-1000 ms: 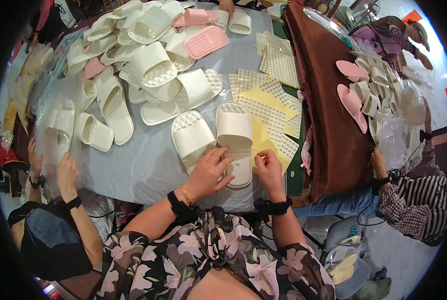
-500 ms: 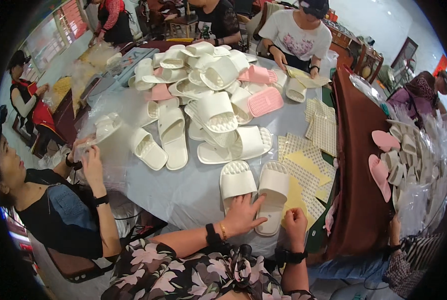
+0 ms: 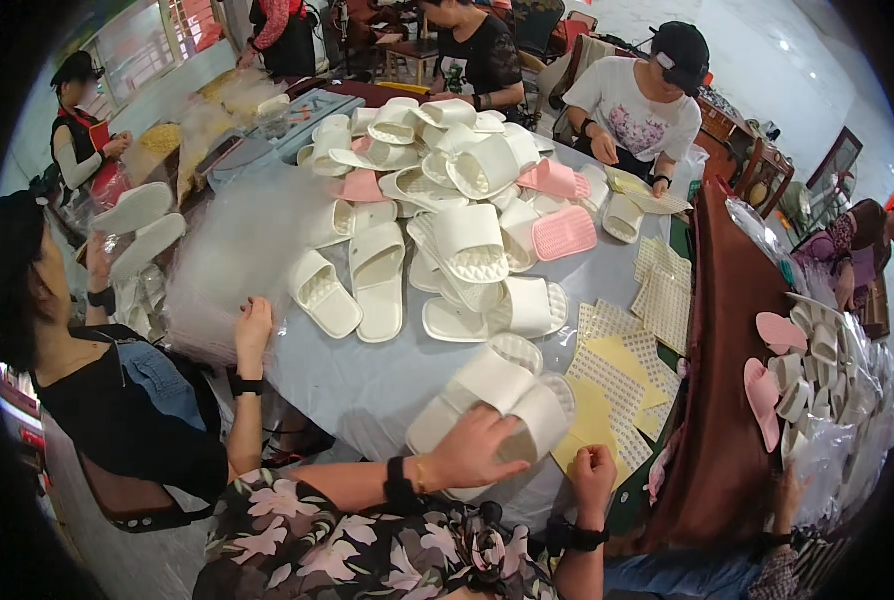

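Observation:
Two white slide slippers lie side by side in front of me: a left slipper (image 3: 487, 385) and a right slipper (image 3: 546, 428), their toes angled to the far right. My left hand (image 3: 467, 450) lies across them, its thumb apart and its fingers reaching over the insoles beside the straps, slightly blurred. Just right of the pair, at the edge of yellow sticker sheets (image 3: 589, 400), my right hand (image 3: 594, 475) is closed with the fingertips pinched together. Whatever it may hold is too small to make out.
Beyond the pair rises a heap of white slippers (image 3: 472, 240) with some pink ones (image 3: 564, 233). Clear plastic bags (image 3: 237, 260) pile up left, beside a co-worker's hand (image 3: 254, 330). A brown-covered edge (image 3: 712, 400) runs along the right. Another person handles sheets at the far side.
The two slippers have turned clockwise under my left hand. My right hand stays closed in about the same place. The co-worker on the left has lifted a bagged pair away from the table.

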`<state>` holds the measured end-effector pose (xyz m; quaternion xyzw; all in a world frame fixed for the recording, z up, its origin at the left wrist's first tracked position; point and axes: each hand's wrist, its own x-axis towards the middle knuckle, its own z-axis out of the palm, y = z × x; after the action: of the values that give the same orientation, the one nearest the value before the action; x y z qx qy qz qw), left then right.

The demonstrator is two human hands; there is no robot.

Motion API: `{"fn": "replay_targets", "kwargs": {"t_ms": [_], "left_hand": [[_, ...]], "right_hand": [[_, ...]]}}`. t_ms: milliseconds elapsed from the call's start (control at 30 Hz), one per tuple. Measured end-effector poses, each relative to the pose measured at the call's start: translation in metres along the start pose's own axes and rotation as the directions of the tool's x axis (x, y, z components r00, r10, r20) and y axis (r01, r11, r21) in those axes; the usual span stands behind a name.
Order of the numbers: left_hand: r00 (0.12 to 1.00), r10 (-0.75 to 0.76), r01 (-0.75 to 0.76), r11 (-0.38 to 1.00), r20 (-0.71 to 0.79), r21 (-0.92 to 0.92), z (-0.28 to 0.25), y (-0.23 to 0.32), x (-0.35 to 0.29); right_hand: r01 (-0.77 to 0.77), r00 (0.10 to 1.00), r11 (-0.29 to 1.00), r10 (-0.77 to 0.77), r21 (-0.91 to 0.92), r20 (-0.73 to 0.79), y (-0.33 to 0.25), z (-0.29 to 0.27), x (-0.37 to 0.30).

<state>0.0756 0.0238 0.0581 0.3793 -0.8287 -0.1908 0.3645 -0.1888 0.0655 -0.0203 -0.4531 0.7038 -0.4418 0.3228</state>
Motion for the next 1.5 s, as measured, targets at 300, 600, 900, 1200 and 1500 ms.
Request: {"fn": "replay_targets", "kwargs": {"t_ms": [300,600,900,1200,1500], "left_hand": [[0.875,-0.221,0.282,0.956,-0.430,0.083,-0.120,-0.112,0.059],[0.789,-0.552,0.576,0.817,-0.272,0.013,-0.116,-0.215,0.065],[0.961,-0.171,0.204,0.968,0.218,-0.143,-0.004,-0.024,0.043],[0.923,-0.325,0.322,0.365,0.204,-0.873,0.096,0.040,0.027],[0.757,-0.482,0.570,0.157,0.441,-0.806,0.076,0.035,0.042]], "right_hand": [[-0.022,1.000,1.000,0.022,0.014,-0.022,0.003,-0.003,-0.004],[0.035,0.999,0.999,-0.034,-0.039,0.011,-0.012,-0.003,-0.011],[0.469,0.854,0.625,-0.502,-0.624,0.138,-0.071,0.010,-0.013],[0.488,0.842,0.494,-0.483,-0.719,0.240,-0.076,0.046,-0.030],[0.538,0.823,0.597,-0.525,-0.596,0.217,-0.079,0.040,-0.033]]}}
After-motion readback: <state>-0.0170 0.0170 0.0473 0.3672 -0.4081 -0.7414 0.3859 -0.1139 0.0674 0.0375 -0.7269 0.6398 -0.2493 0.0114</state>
